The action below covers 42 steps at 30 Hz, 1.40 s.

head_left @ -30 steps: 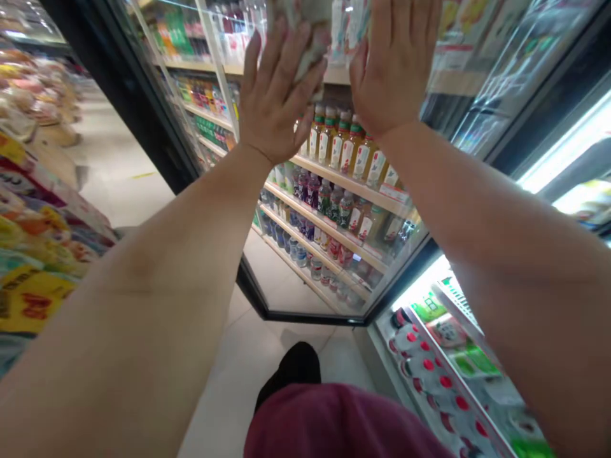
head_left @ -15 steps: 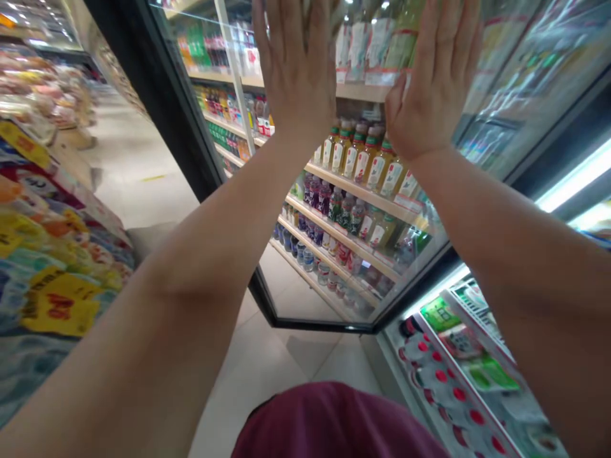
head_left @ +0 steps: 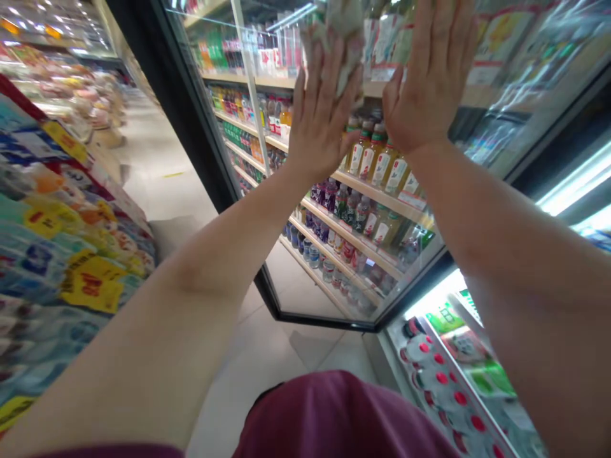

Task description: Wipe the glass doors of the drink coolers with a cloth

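Note:
My left hand lies flat with its fingers spread, pressing a pale, crumpled cloth against the glass door. The cloth shows around and above the fingertips; its far end is cut off by the top of the view. My right hand rests on the same glass to the right, its fingers stretched upward, thumb out to the side, and nothing visible in it. A black frame borders the door, which stands swung out. Bottled drinks on shelves show through the pane.
At the right, the lit cooler holds red-capped bottles and green packages. Stacked bagged goods with a yellow price sign stand at the left. A tiled floor runs below the door.
My left hand has moved right and down across the glass with the cloth, closer to my right hand. My right hand stays in nearly the same place. The view has shifted slightly left.

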Each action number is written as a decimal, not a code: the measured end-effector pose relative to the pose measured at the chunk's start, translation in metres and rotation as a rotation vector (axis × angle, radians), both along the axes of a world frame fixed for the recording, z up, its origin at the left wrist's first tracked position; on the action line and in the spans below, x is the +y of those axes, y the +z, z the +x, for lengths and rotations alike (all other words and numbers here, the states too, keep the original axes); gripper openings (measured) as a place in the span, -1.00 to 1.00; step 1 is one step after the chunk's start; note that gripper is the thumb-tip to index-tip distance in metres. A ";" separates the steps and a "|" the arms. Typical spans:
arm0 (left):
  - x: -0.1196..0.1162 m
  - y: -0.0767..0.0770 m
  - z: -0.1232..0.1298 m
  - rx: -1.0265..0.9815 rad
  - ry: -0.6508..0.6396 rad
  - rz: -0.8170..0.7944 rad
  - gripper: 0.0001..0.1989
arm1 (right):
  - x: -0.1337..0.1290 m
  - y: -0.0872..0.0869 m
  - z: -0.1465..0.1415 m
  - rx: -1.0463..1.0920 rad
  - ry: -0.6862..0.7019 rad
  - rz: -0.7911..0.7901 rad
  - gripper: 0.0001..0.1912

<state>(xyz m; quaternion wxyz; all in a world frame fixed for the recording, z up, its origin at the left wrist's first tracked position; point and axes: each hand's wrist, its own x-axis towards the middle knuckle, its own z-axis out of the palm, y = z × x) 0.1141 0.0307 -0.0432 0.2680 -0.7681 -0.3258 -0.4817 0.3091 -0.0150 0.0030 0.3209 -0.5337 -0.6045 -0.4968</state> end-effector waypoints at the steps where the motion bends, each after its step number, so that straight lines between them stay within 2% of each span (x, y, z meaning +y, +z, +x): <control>1: 0.000 -0.003 -0.002 0.068 -0.038 -0.024 -0.16 | -0.001 0.000 0.000 0.002 0.010 -0.001 -0.33; 3: 0.001 -0.005 -0.008 0.053 -0.064 -0.056 -0.21 | -0.003 -0.001 0.000 -0.001 0.031 0.013 -0.33; 7: -0.002 -0.012 -0.012 -0.233 0.042 -0.027 -0.21 | -0.010 -0.005 0.001 -0.004 0.070 0.034 -0.34; 9: -0.006 -0.019 -0.010 -0.131 0.038 -0.040 -0.21 | -0.011 -0.006 0.001 -0.006 0.098 0.042 -0.34; 12: -0.011 -0.029 -0.014 0.204 -0.028 -0.117 -0.21 | -0.010 -0.006 0.002 0.017 0.148 0.027 -0.34; 13: -0.012 -0.031 -0.016 0.248 -0.022 -0.127 -0.23 | -0.009 -0.006 0.002 0.028 0.167 0.019 -0.34; 16: -0.012 -0.029 -0.020 0.095 0.143 -0.091 -0.26 | -0.006 -0.006 0.003 0.046 0.198 0.013 -0.34; 18: -0.012 -0.030 -0.018 -0.012 0.233 -0.081 -0.19 | -0.006 -0.007 0.003 0.039 0.204 0.021 -0.34; 19: -0.012 -0.032 -0.017 -0.001 0.229 -0.095 -0.15 | -0.005 -0.007 0.004 0.040 0.207 0.024 -0.34; 21: -0.012 -0.036 -0.016 0.139 0.138 -0.136 -0.13 | -0.005 -0.008 0.004 0.041 0.225 0.029 -0.34; 24: -0.007 -0.038 -0.021 0.301 0.031 -0.146 -0.21 | -0.003 -0.009 0.004 0.051 0.275 0.031 -0.34; 26: 0.000 -0.037 -0.023 0.194 0.077 -0.105 -0.25 | -0.001 -0.008 0.004 0.068 0.294 0.009 -0.33; 29: 0.005 -0.041 -0.018 -0.063 0.170 -0.034 -0.16 | -0.001 -0.006 0.003 0.083 0.269 -0.025 -0.33; 31: 0.003 -0.048 -0.010 -0.021 0.131 -0.058 -0.09 | -0.002 -0.006 0.003 0.066 0.260 -0.023 -0.33; 33: -0.002 -0.053 -0.006 0.158 0.044 -0.123 -0.10 | -0.004 -0.006 0.003 0.053 0.257 -0.012 -0.34; 35: -0.005 -0.052 -0.006 0.267 0.003 -0.163 -0.15 | -0.006 -0.007 0.003 0.055 0.238 -0.018 -0.34; 36: -0.004 -0.049 -0.008 0.256 0.016 -0.165 -0.17 | -0.007 -0.007 0.003 0.059 0.226 -0.023 -0.34; 40: 0.004 -0.033 -0.013 -0.018 0.197 -0.104 -0.11 | -0.011 -0.005 0.002 0.054 0.212 -0.053 -0.32; 42: 0.002 -0.034 -0.011 -0.060 0.246 -0.085 -0.09 | -0.014 -0.004 0.001 0.071 0.208 -0.076 -0.31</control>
